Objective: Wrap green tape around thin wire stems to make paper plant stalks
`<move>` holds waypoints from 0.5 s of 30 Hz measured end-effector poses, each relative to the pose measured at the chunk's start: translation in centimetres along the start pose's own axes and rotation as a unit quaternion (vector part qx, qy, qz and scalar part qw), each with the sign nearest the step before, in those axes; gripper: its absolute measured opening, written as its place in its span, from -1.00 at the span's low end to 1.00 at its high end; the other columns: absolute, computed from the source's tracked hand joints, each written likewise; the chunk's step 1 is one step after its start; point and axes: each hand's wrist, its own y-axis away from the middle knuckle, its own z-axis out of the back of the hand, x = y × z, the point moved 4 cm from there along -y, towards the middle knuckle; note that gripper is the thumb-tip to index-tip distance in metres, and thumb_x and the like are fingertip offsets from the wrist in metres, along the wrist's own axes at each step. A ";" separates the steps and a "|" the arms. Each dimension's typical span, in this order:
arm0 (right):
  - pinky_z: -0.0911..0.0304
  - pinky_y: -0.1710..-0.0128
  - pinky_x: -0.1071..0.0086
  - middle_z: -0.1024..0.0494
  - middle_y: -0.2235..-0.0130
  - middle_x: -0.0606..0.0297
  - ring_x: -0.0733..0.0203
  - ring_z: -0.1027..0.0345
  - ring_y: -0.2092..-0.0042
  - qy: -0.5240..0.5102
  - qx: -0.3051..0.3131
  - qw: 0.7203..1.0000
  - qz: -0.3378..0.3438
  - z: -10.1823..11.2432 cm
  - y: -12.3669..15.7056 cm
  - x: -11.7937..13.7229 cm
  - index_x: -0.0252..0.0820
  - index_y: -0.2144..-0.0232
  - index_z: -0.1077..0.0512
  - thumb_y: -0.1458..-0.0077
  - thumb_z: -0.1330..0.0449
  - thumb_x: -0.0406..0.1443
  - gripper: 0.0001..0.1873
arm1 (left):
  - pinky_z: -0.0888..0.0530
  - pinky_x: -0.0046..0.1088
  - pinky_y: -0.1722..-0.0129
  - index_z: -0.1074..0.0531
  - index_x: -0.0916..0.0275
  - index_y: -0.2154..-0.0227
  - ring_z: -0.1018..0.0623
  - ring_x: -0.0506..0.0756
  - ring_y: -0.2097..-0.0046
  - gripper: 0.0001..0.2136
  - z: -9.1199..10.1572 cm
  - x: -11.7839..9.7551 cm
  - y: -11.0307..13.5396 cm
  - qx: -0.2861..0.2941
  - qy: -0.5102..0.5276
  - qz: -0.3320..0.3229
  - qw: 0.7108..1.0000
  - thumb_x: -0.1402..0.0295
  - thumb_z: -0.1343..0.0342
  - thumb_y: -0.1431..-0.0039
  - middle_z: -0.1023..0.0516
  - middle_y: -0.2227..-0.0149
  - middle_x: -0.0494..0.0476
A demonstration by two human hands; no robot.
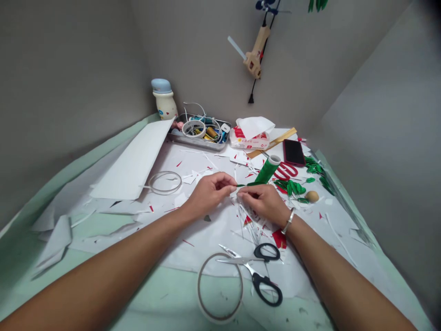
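One large white sheet [132, 161] lies well left of the green spool [266, 172], with a pale coil [165, 192] between the two. Behind and left of the spool sits a metal tray [200, 144]. Just in front and left of the spool, the left hand [213, 191] pinches a thin green strand [240, 185]. Nearer the person than the spool lie a tape roll [220, 318] and black-handled scissors [244, 260]. In front of the spool, the right hand [263, 202] has its fingertips drawn together; what it grips I cannot tell. Right of the spool are green leaves [292, 187] and a tan ball [312, 196]
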 end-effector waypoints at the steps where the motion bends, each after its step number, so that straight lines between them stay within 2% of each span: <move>1: -0.27 0.34 0.44 -0.61 0.37 0.31 0.27 -0.43 0.36 0.006 0.020 1.000 0.023 -0.3 0.1 0.6 -0.15 0.39 -0.56 -0.10 -0.15 -0.31 -0.83 | -0.39 -0.48 0.34 -0.45 0.28 0.36 -0.46 -0.01 0.38 -0.86 0.2 0.2 -0.1 -0.020 -0.013 0.002 1.000 0.33 -0.09 -0.07 -0.52 0.39 0.06; 5: -0.25 0.33 0.46 -0.59 0.40 0.30 0.30 -0.41 0.38 0.035 0.053 0.995 0.081 -0.9 0.3 2.2 -0.14 0.35 -0.55 -0.12 -0.13 -0.32 -0.83 | -0.39 -0.43 0.27 -0.47 0.24 0.38 -0.46 0.03 0.32 -0.89 0.7 0.6 -0.2 -0.065 -0.137 -0.020 0.988 0.39 -0.06 -0.07 -0.52 0.33 0.08; 9: -0.23 0.36 0.45 -0.56 0.44 0.31 0.30 -0.38 0.41 0.047 -0.004 0.994 0.099 0.3 0.3 2.6 -0.14 0.35 -0.55 -0.12 -0.15 -0.31 -0.85 | -0.35 -0.43 0.27 -0.48 0.22 0.39 -0.45 0.04 0.30 -0.86 0.2 0.6 -0.1 -0.027 -0.232 -0.065 0.970 0.47 -0.02 -0.07 -0.50 0.33 0.07; 12: -0.24 0.36 0.44 -0.56 0.42 0.30 0.28 -0.39 0.40 0.040 -0.063 0.994 0.076 1.4 0.2 2.1 -0.14 0.36 -0.55 -0.13 -0.15 -0.30 -0.84 | -0.34 -0.46 0.29 -0.48 0.21 0.37 -0.45 0.03 0.30 -0.84 -0.4 0.4 0.3 0.015 -0.254 -0.100 0.962 0.50 0.01 -0.09 -0.49 0.33 0.06; 15: -0.24 0.36 0.42 -0.57 0.42 0.29 0.27 -0.39 0.40 0.035 -0.079 0.995 0.054 1.9 0.0 1.7 -0.13 0.37 -0.55 -0.13 -0.14 -0.27 -0.83 | -0.33 -0.47 0.28 -0.47 0.20 0.35 -0.45 0.04 0.29 -0.83 -0.7 0.2 0.6 0.033 -0.271 -0.116 0.955 0.50 0.02 -0.11 -0.48 0.33 0.05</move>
